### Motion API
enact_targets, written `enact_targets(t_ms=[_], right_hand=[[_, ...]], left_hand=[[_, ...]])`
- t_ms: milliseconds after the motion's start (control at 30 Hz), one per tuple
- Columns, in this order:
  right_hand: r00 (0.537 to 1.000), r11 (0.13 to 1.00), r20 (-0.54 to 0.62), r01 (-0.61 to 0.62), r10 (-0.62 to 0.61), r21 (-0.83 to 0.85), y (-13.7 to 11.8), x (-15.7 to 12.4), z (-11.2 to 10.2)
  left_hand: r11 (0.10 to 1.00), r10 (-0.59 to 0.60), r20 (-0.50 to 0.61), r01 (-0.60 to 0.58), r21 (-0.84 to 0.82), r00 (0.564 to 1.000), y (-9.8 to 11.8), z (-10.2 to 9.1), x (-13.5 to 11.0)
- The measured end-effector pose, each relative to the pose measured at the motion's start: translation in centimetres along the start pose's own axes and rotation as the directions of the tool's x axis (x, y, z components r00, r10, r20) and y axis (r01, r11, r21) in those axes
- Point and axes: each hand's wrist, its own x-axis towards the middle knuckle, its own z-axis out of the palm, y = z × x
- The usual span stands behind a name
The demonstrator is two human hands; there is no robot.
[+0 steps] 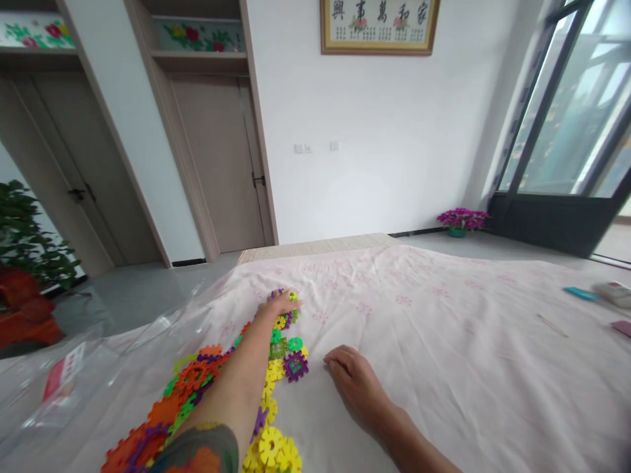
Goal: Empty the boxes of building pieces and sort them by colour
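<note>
A long pile of interlocking plastic gear-shaped pieces [272, 447] in yellow, orange, green and purple lies on the cloth. My left hand [280, 303] reaches over it to the far end, its thumb stretched out to the right. Its palm rests on purple and yellow-green pieces [294, 315], and some fingertips are hidden. My left forearm covers the middle of the pile. To the right, my right hand [352, 378] lies on the cloth with curled fingers and nothing visible in them. Nearest to it is a square purple piece [296, 366], apart from the fingers.
A pale pink flowered cloth [419, 341] covers the broad surface before me. Clear plastic packaging [64, 381] with a red label lies at left. At the right edge are a turquoise item [580, 293], a whitish box [614, 293] and a thin stick [552, 325].
</note>
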Motion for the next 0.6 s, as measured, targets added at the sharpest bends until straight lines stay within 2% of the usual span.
enact_targets(t_ms=[67, 167, 433, 533, 600], right_hand=[[1.0, 1.0, -0.009, -0.002, 0.002, 0.003, 0.0, 0.1, 0.0], [1.0, 1.0, -0.014, -0.005, 0.005, 0.009, 0.1, 0.2, 0.0], [0.999, 0.997, 0.023, 0.046, -0.045, -0.054, 0.0, 0.0, 0.0], [0.997, 0.994, 0.033, 0.066, -0.063, -0.089, 0.1, -0.1, 0.1], [0.998, 0.993, 0.021, 0.056, -0.054, -0.103, 0.2, -0.1, 0.2]], left_hand=[[1.0, 0.006, 0.026, -0.006, 0.006, 1.0, -0.3, 1.0, -0.7], [0.998, 0.055, 0.034, -0.056, 0.017, 0.998, -1.0, 1.9, -3.0], [0.967, 0.25, 0.023, -0.251, 0.052, 0.968, -4.2, 2.5, -13.8], [0.944, 0.312, 0.038, -0.314, 0.1, 0.949, -5.1, 2.1, -17.1], [0.943, 0.295, 0.081, -0.304, 0.133, 0.952, -5.0, 1.4, -19.1]])
